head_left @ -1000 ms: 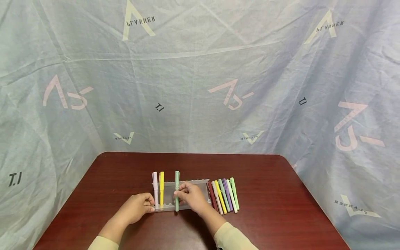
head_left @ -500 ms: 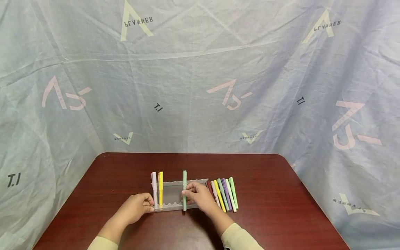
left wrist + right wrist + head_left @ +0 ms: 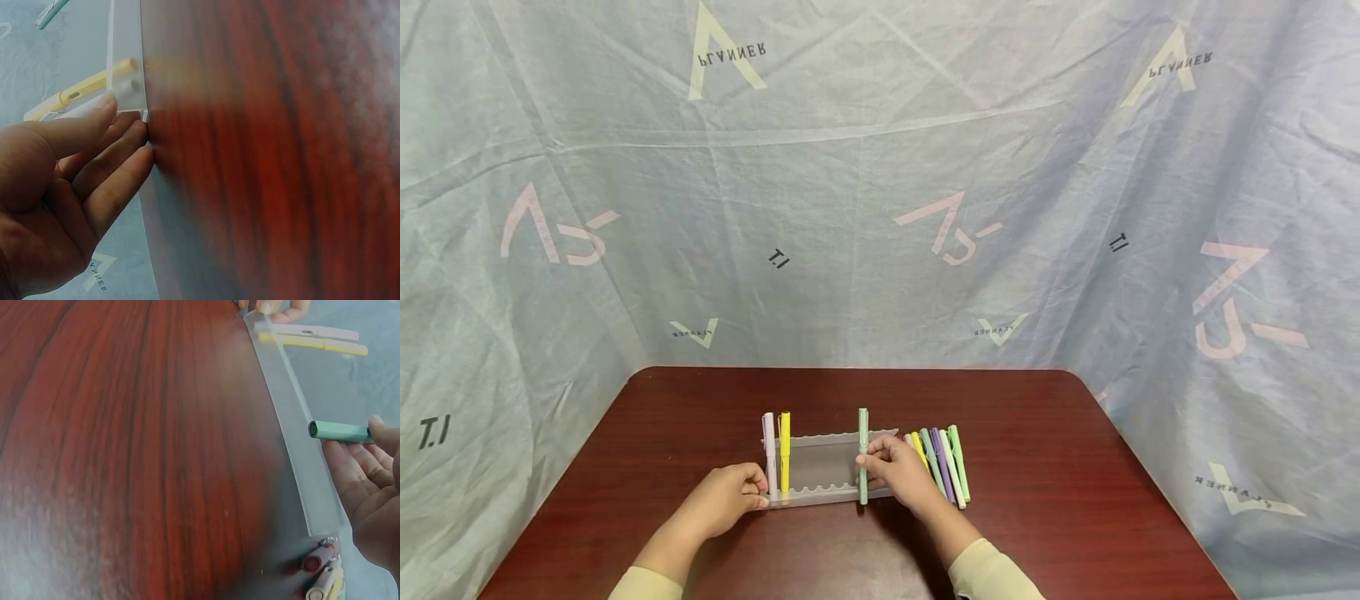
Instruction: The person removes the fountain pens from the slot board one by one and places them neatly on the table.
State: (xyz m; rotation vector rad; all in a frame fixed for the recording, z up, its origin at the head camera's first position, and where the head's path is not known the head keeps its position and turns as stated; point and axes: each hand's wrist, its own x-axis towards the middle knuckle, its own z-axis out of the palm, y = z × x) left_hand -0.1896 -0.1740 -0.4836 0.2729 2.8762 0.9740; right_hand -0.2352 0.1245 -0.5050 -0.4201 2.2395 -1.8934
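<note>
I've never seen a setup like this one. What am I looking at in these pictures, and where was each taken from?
There is no machine working here, just a person's two bare hands. The wide picture comes from a camera worn on the head, looking forward and down. The two closer ones come from cameras on the left and right wrists.

On the reddish-brown table sits a see-through rack with notched edges. A pale pink pen and a yellow pen lie across its left part. More pens lie in a row to the right, some partly hidden.

The left hand holds the rack's left end. The right hand pinches a green pen over the rack's right part.
</note>
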